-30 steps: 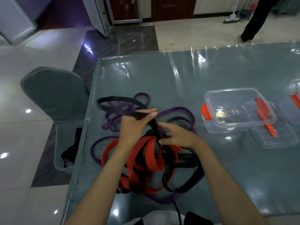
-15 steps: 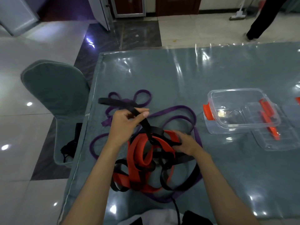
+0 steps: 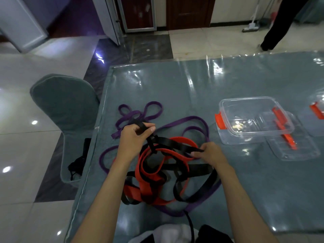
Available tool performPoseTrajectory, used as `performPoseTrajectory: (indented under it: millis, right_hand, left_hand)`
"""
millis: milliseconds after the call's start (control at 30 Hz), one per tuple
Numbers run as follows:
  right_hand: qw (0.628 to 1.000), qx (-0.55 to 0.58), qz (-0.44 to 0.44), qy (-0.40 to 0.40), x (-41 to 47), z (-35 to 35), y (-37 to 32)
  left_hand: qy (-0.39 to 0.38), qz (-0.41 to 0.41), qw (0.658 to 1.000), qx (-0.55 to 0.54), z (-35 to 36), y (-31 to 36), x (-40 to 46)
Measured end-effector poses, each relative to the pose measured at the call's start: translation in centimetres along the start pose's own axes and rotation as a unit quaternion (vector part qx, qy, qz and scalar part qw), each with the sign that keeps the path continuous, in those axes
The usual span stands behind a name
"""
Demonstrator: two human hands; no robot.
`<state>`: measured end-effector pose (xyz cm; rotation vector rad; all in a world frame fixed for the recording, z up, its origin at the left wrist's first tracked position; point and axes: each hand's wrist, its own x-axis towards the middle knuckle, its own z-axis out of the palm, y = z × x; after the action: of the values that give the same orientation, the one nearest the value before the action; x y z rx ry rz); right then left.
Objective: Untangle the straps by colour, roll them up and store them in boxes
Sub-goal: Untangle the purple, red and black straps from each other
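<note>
A tangle of straps lies on the grey-green table [image 3: 175,88] in front of me. The red strap [image 3: 149,183] loops through the black strap [image 3: 198,169], and the purple strap [image 3: 140,114] spreads behind and around both. My left hand [image 3: 134,137] is closed on the end of the black strap, held just above the pile. My right hand [image 3: 210,153] pinches the same black strap further along, at the pile's right side. A clear plastic box [image 3: 254,118] with orange clips stands open to the right, its lid [image 3: 294,146] leaning beside it.
A covered chair [image 3: 64,109] stands at the table's left edge with a dark item hanging on it. Another clear box [image 3: 317,111] shows at the far right edge. A person's legs [image 3: 278,27] and a mop are on the floor at the back right.
My left hand has drawn the black strap's long loop in, so only a short end now sticks out. My right hand slid right along the black strap. The pile shifted slightly.
</note>
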<state>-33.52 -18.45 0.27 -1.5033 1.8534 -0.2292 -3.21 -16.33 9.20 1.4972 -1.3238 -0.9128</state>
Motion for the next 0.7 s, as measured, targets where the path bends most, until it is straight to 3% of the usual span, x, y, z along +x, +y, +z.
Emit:
performPoseTrajectory:
  millis: [200,300,400,500,567,700]
  right_hand:
    - [0.999,0.018,-0.027,0.011,-1.6,-1.1,0.4]
    - [0.989,0.109,-0.099,-0.009,-2.1,-0.9,0.8]
    - [0.929,0.322,-0.174,-0.056,-2.6,-0.4,0.8]
    - [0.861,0.489,-0.137,0.022,-1.9,0.2,0.3]
    - [0.835,0.534,-0.09,0.092,-0.7,0.6,0.0]
    - [0.885,0.433,-0.034,0.168,2.2,1.4,0.1]
  left_hand:
    - [0.001,-0.012,0.999,0.039,0.3,1.0,-1.3]
    - [-0.045,-0.008,0.997,0.069,0.4,0.9,-1.6]
    - [-0.139,-0.009,0.984,0.113,0.4,0.1,-1.8]
    - [-0.175,-0.006,0.974,0.144,0.6,-0.7,-1.9]
    - [-0.179,-0.011,0.973,0.142,0.7,-1.0,-1.9]
    - [-0.168,-0.011,0.977,0.13,0.5,-0.9,-1.4]
